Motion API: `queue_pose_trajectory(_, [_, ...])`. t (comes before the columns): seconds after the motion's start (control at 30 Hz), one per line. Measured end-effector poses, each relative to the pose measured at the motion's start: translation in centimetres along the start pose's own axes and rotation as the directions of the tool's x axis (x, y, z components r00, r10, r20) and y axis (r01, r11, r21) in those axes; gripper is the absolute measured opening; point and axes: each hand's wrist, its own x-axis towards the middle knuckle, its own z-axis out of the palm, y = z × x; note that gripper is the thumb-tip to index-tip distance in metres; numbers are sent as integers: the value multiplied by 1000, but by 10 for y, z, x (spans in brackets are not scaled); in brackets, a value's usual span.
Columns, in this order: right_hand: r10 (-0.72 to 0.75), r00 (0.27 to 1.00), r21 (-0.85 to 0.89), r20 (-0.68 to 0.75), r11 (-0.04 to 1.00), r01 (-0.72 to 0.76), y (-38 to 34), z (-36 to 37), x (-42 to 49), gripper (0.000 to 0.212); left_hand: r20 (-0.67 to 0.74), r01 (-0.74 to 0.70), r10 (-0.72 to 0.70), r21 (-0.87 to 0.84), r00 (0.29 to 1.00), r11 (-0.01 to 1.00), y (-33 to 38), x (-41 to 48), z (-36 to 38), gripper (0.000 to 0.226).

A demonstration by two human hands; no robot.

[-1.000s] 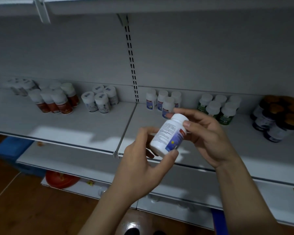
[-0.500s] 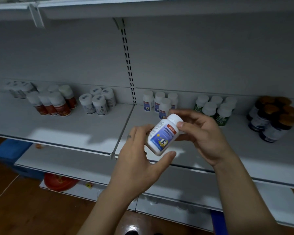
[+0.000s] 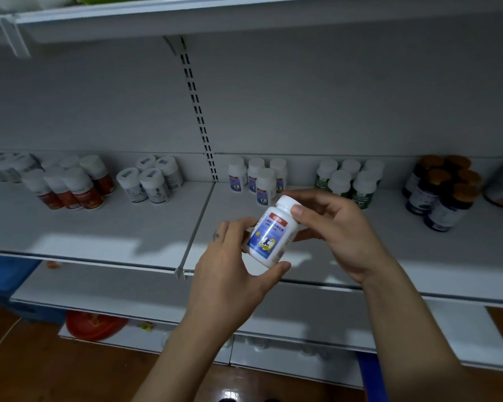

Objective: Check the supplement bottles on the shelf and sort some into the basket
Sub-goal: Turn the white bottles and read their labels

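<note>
A white supplement bottle (image 3: 270, 233) with a blue label and red band hangs tilted in front of the shelf (image 3: 99, 227), held by both hands. My left hand (image 3: 230, 271) grips its base from below, thumb under the bottom. My right hand (image 3: 334, 230) pinches the white cap end. More blue-label bottles (image 3: 256, 178) stand at the back of the shelf just behind. No basket shows.
Along the shelf stand red-label bottles (image 3: 70, 187), white grey-label bottles (image 3: 150, 181), green-label bottles (image 3: 349, 181) and dark amber-capped bottles (image 3: 442, 192). A blue crate (image 3: 3, 277) and a red dish (image 3: 93, 326) lie low at the left.
The bottle has been turned in my hands, from its white text side to the blue front label facing me. My hands stayed in about the same place.
</note>
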Motion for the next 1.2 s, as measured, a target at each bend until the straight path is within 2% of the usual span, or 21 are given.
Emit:
queue_pose_trajectory(0.27, [-3,998,6,56,1000,3,7,-8,-1,30,11,51,-50,-84,999,995,1,1,4,66])
queue_pose_trajectory(0.4, [-12,996,92,87,996,3,11,-10,0,27,42,59,-52,-199,998,978,3,0,1,55])
queue_pose_trajectory(0.53, [-6,994,197,110,980,-16,12,-11,0,33,51,17,-6,-218,999,976,3,-1,0,42])
queue_pose_trajectory(0.63, [22,997,241,78,970,-40,12,-9,1,31,53,20,-8,-219,999,976,2,-2,2,50])
queue_pose_trajectory(0.73, [79,996,215,46,973,-87,13,-6,2,24,76,-18,29,-136,997,991,1,-2,4,71])
queue_pose_trajectory(0.87, [151,988,196,-8,970,-147,18,-2,2,17,68,-69,73,-61,995,996,-2,-3,5,76])
queue_pose_trajectory(1.03, [157,987,123,-34,981,-152,17,-3,2,16,41,-88,90,-52,995,995,-2,-5,9,65])
queue_pose_trajectory(1.2, [137,990,53,-23,989,-136,15,-7,0,35,47,-90,96,-128,994,988,3,-5,13,53])
